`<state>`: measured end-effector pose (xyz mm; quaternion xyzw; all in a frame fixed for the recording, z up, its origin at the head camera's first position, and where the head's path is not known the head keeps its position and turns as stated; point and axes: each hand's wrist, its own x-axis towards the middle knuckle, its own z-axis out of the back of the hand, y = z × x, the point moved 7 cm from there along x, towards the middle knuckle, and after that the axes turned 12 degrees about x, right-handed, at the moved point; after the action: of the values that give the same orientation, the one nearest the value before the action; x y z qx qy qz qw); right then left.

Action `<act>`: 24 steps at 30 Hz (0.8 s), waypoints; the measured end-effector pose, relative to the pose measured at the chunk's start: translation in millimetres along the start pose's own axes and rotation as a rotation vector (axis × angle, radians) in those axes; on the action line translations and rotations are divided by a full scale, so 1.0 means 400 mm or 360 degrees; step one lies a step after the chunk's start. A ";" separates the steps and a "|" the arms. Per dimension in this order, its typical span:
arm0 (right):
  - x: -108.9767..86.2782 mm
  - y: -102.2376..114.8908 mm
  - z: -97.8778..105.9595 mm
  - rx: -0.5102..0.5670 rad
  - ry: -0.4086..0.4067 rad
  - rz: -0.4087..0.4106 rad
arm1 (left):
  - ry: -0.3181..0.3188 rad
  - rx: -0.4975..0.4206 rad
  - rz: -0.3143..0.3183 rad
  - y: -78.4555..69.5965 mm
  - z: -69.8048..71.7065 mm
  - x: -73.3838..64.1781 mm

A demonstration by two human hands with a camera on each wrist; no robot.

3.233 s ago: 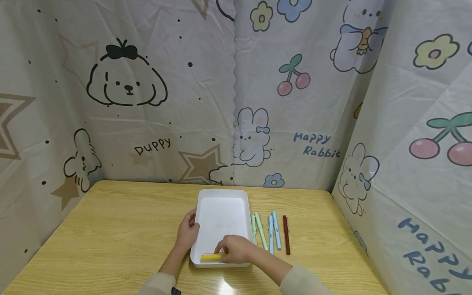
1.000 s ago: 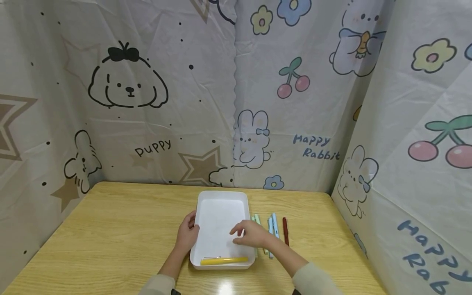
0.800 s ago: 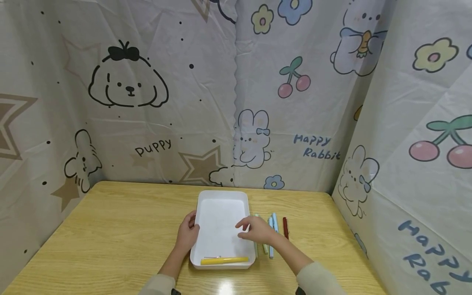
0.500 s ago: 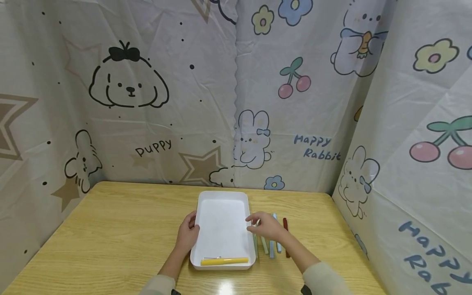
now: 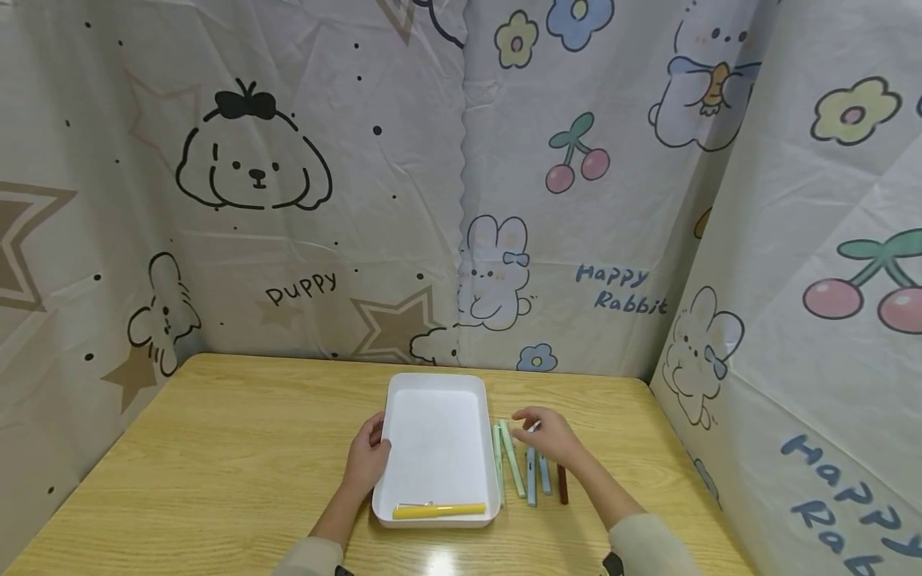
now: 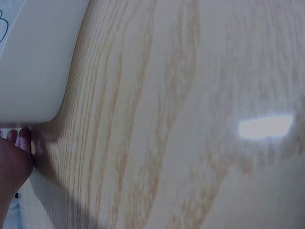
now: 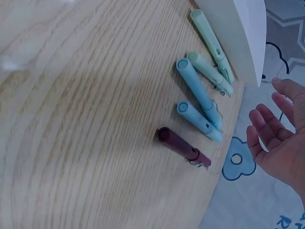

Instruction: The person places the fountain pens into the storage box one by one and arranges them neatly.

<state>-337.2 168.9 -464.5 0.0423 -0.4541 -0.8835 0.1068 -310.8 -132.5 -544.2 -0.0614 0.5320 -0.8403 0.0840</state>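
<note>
A white tray (image 5: 432, 432) lies lengthwise on the table, with one yellow pen (image 5: 439, 510) along its near end. At the tray's left side, my left hand (image 5: 367, 458) grips the wall, thumb at the rim and fingers outside. My right hand (image 5: 551, 436) hovers above the pens right of the tray, fingers loosely bent and holding nothing. Beneath or beside it lie two light green pens (image 7: 209, 40), two light blue pens (image 7: 198, 90) and a dark red pen (image 7: 183, 146). In the head view the right hand hides the far ends of the blue and red pens.
The wooden table (image 5: 252, 448) ends at a hanging cloth (image 5: 403, 200) with cartoon prints at the back. Another cloth panel (image 5: 807, 376) closes off the right side.
My right hand has let go of the yellow pen in the tray, then risen and moved right, over the rim to above the blue pens. The left hand stays at the tray.
</note>
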 end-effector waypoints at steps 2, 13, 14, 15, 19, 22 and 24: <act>-0.001 -0.013 0.010 0.0005 -0.0027 -0.0022 | -0.0002 0.0001 0.0002 0.002 -0.001 0.000; -0.007 -0.088 0.060 0.0019 -0.0148 -0.0135 | 0.0004 0.0014 0.0026 0.006 -0.001 0.000; -0.009 -0.092 0.065 0.0014 -0.0157 -0.0136 | 0.0005 0.0011 0.0028 0.006 -0.001 0.000; -0.012 -0.098 0.071 0.0005 -0.0168 -0.0141 | 0.0004 0.0008 0.0034 0.006 -0.002 0.001; -0.022 -0.131 0.090 -0.0017 -0.0221 -0.0191 | 0.0006 -0.0003 0.0030 0.006 -0.004 0.001; -0.029 -0.156 0.101 -0.0017 -0.0260 -0.0245 | 0.0005 -0.0003 0.0016 0.004 -0.004 0.000; -0.032 -0.168 0.106 0.0009 -0.0277 -0.0276 | 0.0006 -0.0004 0.0016 0.004 -0.004 0.001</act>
<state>-342.1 243.5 -494.4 0.0048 -0.4590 -0.8884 -0.0099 -311.3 -131.8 -546.3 -0.0573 0.5334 -0.8394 0.0871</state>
